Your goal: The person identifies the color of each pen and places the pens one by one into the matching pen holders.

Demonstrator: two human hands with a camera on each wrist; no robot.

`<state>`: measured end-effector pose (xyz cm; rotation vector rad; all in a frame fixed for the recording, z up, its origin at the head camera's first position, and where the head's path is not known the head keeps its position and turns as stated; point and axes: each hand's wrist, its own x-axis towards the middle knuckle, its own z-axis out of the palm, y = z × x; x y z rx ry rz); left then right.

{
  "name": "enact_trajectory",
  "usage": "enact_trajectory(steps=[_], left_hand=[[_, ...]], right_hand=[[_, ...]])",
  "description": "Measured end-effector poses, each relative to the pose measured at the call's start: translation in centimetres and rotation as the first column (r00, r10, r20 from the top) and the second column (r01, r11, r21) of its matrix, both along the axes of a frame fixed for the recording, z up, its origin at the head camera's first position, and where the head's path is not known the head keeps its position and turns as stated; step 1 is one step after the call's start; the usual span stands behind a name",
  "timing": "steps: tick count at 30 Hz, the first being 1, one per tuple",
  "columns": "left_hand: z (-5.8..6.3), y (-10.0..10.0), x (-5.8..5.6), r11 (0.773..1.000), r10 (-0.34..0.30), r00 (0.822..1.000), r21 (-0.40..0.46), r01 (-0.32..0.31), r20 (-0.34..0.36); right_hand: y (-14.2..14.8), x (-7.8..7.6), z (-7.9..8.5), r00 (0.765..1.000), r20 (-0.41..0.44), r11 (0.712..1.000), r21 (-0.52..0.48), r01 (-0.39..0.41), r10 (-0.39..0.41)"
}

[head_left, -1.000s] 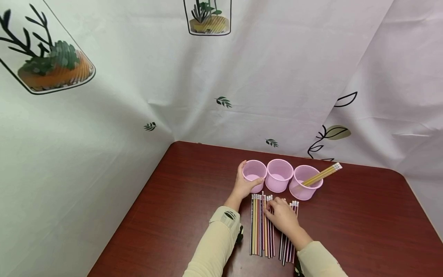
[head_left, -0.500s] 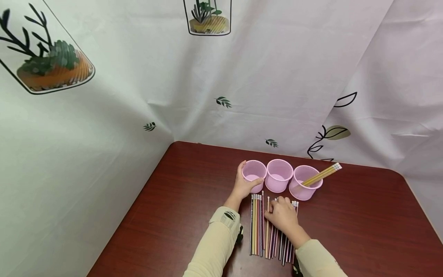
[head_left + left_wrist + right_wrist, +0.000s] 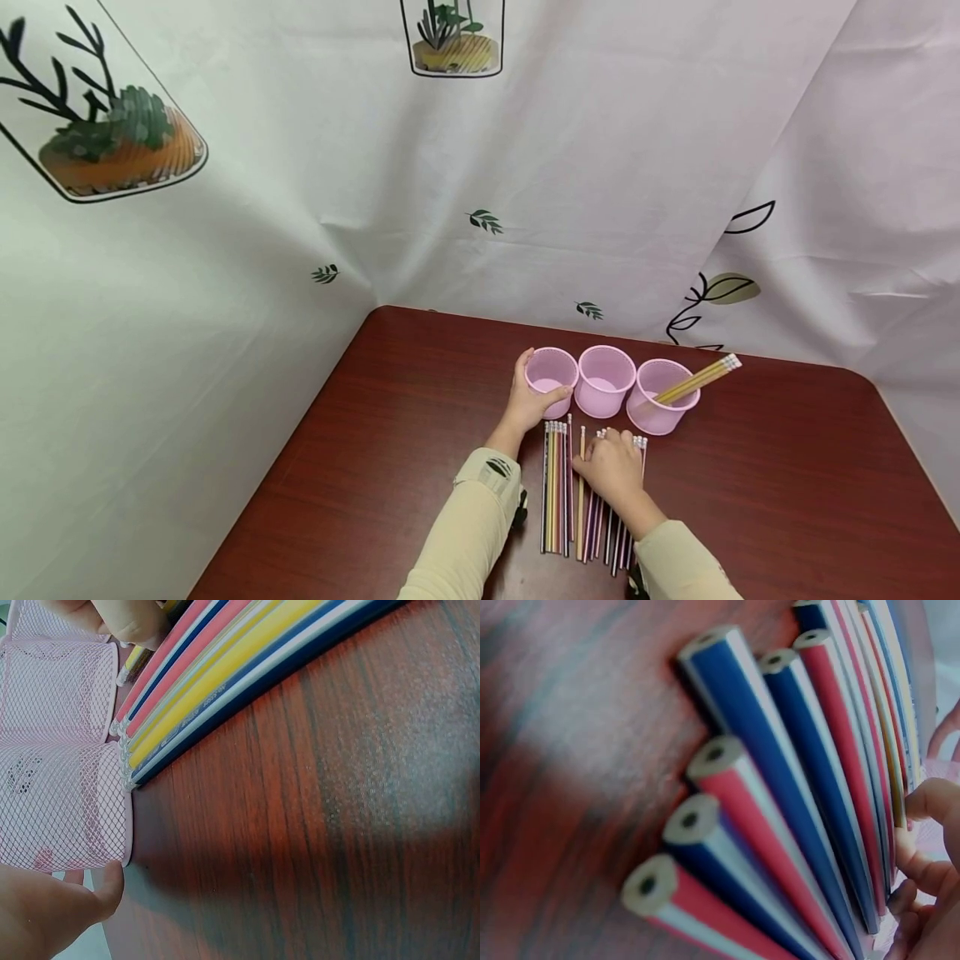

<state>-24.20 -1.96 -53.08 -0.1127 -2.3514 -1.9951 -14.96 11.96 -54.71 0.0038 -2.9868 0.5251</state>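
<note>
Where the right hand point(image 3: 613, 468) bends over the table point(image 3: 787, 467), its thumb and fingertips touch a yellow pencil point(image 3: 581, 523); whether they pinch it cannot be told. It lies flat, eraser end away from the person, between a neat row of pencils point(image 3: 556, 492) on its left, striped navy, yellow and red, and a looser group point(image 3: 617, 542) on its right, partly hidden by the hand. Just beyond the erasers, three pink mesh cups stand upright side by side. The left hand point(image 3: 527, 404) grips the left cup point(image 3: 551, 360), thumb at the near rim. Next come the middle cup point(image 3: 602, 403) and the right cup point(image 3: 651, 418), which holds yellow pencils point(image 3: 690, 383) leaning right. Behind the table hangs white cloth point(image 3: 637, 150) printed with plants.
</note>
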Motion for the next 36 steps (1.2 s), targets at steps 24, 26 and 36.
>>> enact_trajectory(steps=[24, 26, 36], left_hand=[[0.2, 0.1, 0.3, 1.000, 0.005, 1.000, -0.015, -0.005, 0.000], [0.2, 0.1, 0.2, 1.000, 0.001, 1.000, -0.004, -0.001, -0.007], [0.0, 0.0, 0.2, 1.000, 0.009, 1.000, 0.007, -0.009, 0.011]], right_hand=[[1.1, 0.3, 5.3, 0.996, 0.063, 0.902, -0.423, 0.089, -0.069], [1.2, 0.3, 6.2, 0.997, 0.047, 0.893, -0.444, 0.078, -0.063], [2.1, 0.2, 9.7, 0.988, -0.059, 0.833, -0.546, 0.086, -0.141]])
